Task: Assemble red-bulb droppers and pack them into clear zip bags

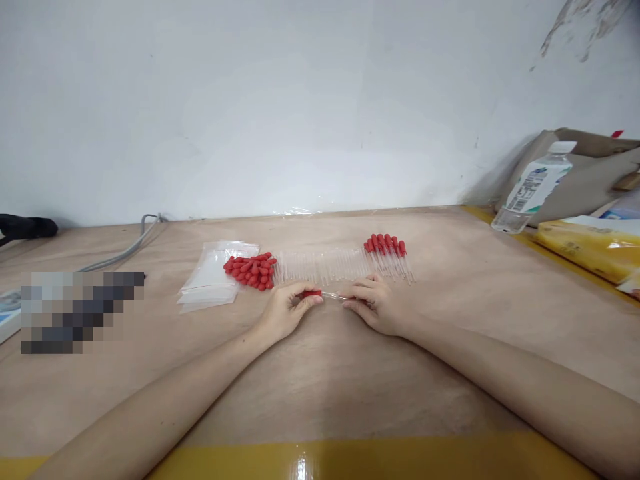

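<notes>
My left hand [290, 308] is closed on a red rubber dropper bulb [313, 293]. Between thumb and fingers of my right hand [374, 304] is a thin clear glass pipette tube [334, 295], whose left end meets the bulb. Just beyond the hands lies a row of loose clear tubes [320, 264], side by side. A heap of red bulbs [253, 272] sits left of the row. At its right end lie several droppers with red bulbs on their tubes [386, 245]. Clear plastic bags [213, 277] lie stacked at the left, partly under the heap.
A water bottle [535, 187] leans at the right by a grey-beige bag [590, 173] and a yellow package [590, 250]. On the left are a grey cable [125, 253] and a blurred-out item [83, 313]. A white wall [300, 120] stands behind the table.
</notes>
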{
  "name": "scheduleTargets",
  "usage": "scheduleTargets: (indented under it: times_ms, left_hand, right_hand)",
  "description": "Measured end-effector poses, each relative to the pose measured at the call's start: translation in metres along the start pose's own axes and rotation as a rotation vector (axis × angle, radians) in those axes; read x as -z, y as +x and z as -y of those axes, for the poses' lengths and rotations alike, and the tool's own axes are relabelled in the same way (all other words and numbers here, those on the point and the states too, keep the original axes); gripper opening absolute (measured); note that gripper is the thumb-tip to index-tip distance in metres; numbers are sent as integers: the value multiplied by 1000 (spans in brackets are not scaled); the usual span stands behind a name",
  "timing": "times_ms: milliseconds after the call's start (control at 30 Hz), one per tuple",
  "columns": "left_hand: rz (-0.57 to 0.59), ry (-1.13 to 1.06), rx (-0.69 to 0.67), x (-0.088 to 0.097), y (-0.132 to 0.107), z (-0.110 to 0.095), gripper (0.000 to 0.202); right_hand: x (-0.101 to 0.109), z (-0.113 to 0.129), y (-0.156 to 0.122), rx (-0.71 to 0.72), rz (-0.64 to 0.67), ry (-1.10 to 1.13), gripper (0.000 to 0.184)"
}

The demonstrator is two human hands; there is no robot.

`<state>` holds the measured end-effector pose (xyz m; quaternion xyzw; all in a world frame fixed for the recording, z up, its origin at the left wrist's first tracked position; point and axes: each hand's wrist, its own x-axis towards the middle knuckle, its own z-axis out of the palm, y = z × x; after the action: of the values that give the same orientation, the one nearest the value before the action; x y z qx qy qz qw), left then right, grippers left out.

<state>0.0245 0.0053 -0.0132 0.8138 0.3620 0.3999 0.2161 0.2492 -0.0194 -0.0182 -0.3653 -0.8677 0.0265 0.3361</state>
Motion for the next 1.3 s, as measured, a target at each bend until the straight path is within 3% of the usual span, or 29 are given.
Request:
scheduleTargets:
  times_ms: [200,367,467,600,833,1033,1300]
  left_hand:
    - [75,36,-69,4,-1,-10,16]
    - [157,59,-45,3,-3,-13,15]
    - [179,90,-21,3,-3,-12,15]
    - [109,144,-26,3,-2,-8,18]
    - [34,80,-72,2,-3,-4,22]
    - [53,-48,-31,0,-3,-4,33]
    - [96,-104,76,-5,-3,-8,39]
  right_hand:
    - [14,4,7,-60,104,78,20]
    - [20,4,10,-32,175,-32,19]
    - [17,6,7,52,128,-205,22]
    - [8,6,3,176,27,-409,28]
    - [8,6,2,40,-85,-173,15]
    - [5,8,3,30,-48,-41,15]
    - [4,13,4,-13,32,-63,21]
